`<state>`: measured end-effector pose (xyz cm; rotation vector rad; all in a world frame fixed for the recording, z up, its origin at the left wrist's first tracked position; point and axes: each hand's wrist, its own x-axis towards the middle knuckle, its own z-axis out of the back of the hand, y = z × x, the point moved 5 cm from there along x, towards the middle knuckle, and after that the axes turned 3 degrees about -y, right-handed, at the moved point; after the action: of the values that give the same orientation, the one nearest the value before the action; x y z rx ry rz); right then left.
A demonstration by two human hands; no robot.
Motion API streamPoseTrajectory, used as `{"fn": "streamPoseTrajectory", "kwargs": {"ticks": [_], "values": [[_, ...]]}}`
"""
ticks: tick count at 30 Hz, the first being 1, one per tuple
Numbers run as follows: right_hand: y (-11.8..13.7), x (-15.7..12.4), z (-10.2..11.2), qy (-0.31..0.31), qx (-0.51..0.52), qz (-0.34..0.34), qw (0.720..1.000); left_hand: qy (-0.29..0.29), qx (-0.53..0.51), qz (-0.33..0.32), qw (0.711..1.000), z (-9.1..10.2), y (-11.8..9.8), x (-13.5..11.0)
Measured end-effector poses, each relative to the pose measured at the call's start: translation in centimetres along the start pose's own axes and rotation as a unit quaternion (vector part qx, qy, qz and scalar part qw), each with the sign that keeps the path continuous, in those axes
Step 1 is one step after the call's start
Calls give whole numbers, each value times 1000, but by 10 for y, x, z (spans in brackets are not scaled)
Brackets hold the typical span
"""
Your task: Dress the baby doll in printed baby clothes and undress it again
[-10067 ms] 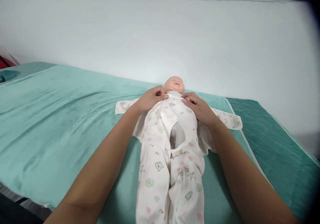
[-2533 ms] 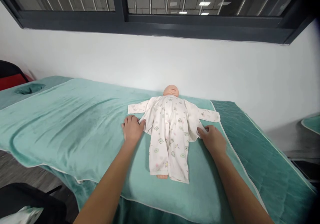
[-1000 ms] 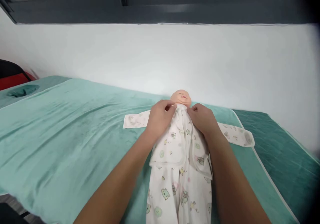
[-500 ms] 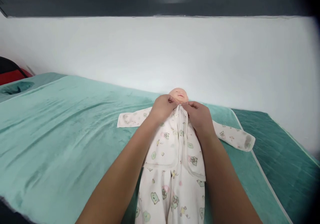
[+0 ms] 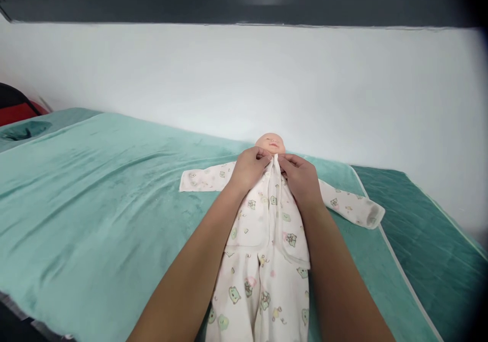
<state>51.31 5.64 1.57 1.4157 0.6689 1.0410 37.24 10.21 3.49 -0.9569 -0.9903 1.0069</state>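
A baby doll (image 5: 271, 141) lies on its back with its head toward the wall. It wears a white baby jacket (image 5: 249, 220) printed with small animals, sleeves spread to both sides, over matching trousers (image 5: 236, 296). At the neck, my left hand (image 5: 252, 166) pinches the left front edge of the jacket. My right hand (image 5: 299, 174) grips the opposite edge at the collar, so the two edges meet and stand up slightly. Lower down, the front hangs apart. My fingers hide the fastening at the neck.
A light green blanket (image 5: 95, 205) covers the bed, with a darker green cover (image 5: 412, 220) at the right. Behind is a white wall (image 5: 190, 78), under a dark grey beam (image 5: 305, 1). A red and black item (image 5: 17, 105) sits at the far left.
My hands have drawn the two collar edges closer together and lifted them a little. The view has shifted slightly.
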Motion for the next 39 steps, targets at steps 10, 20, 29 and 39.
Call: {"fn": "streamPoseTrajectory", "kwargs": {"ticks": [10, 20, 29, 39], "values": [[11, -5, -3, 42, -52, -5, 998, 2, -21, -3, 1000, 2, 9, -2], [-3, 2, -7, 72, -11, 12, 997, -25, 60, -12, 998, 0, 5, -4], [4, -27, 3, 12, -103, 94, 990, -22, 177, -161, 971, 0, 1, -26], [11, -46, -1, 7, -223, 206, 953, -28, 258, -187, 948, 4, 9, -40]]}}
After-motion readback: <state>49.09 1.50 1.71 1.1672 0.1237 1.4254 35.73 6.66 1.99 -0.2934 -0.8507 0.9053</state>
